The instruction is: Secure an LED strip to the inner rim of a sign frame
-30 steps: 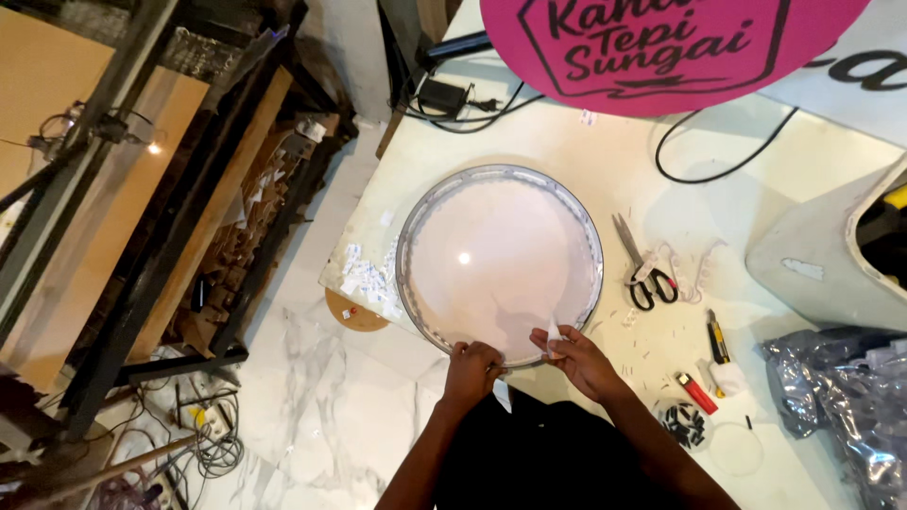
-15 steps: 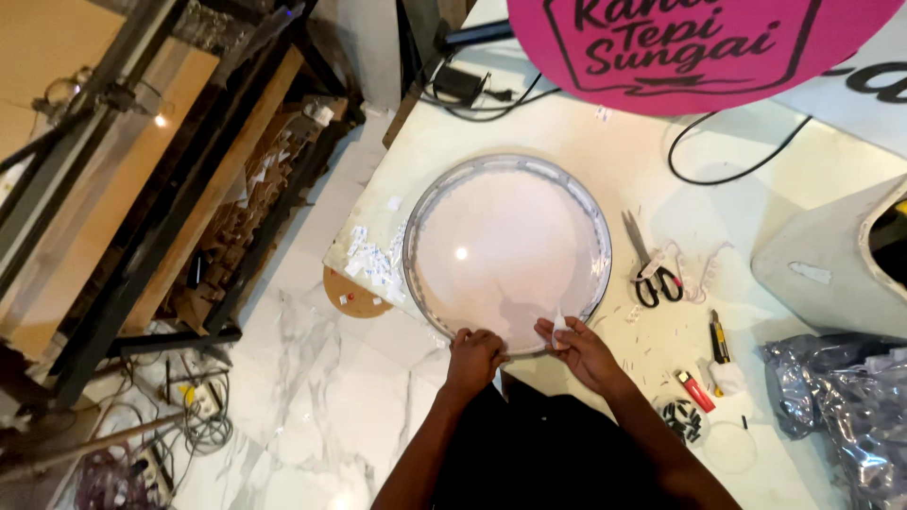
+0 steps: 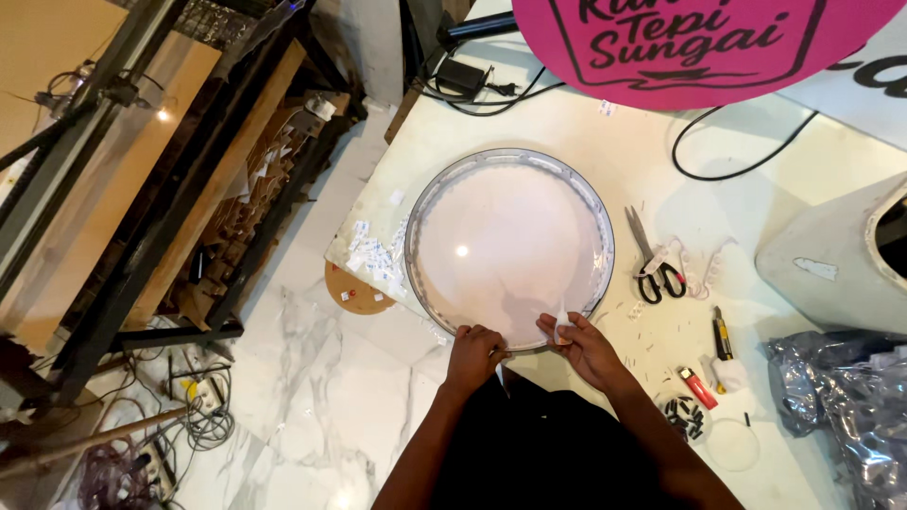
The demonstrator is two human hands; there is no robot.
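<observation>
Two hands: both work at the near rim of a round disc, from the person's own side of the table.
Far left: dark metal frames point(image 3: 142, 189) and cables on the marble floor point(image 3: 312, 397), well apart from the work.
Table edge: paper scraps point(image 3: 373, 257) and a small cardboard round point(image 3: 354, 291) lie just beside the disc, apparently dropped within arm's reach.
Disc: a pale round panel point(image 3: 510, 246) with a grey rim lies flat on the white table point(image 3: 614, 142), near its front edge, so the rim is easy to reach.
Left hand point(image 3: 472, 354): curled closed, knuckles up, pressing on the near rim, apparently to steady it (what it pinches, if anything, I cannot tell).
Right hand point(image 3: 586, 348): fingers pinched on a small white strip point(image 3: 561, 316) that stands up off the rim.
Right of disc: scissors point(image 3: 652, 260), a utility knife point(image 3: 722, 332) and a red lighter point(image 3: 697, 387), kept on the working side.
Far right: crumpled silver plastic point(image 3: 841, 387).
Top: a pink round sign point(image 3: 699, 47) overhangs the table.
</observation>
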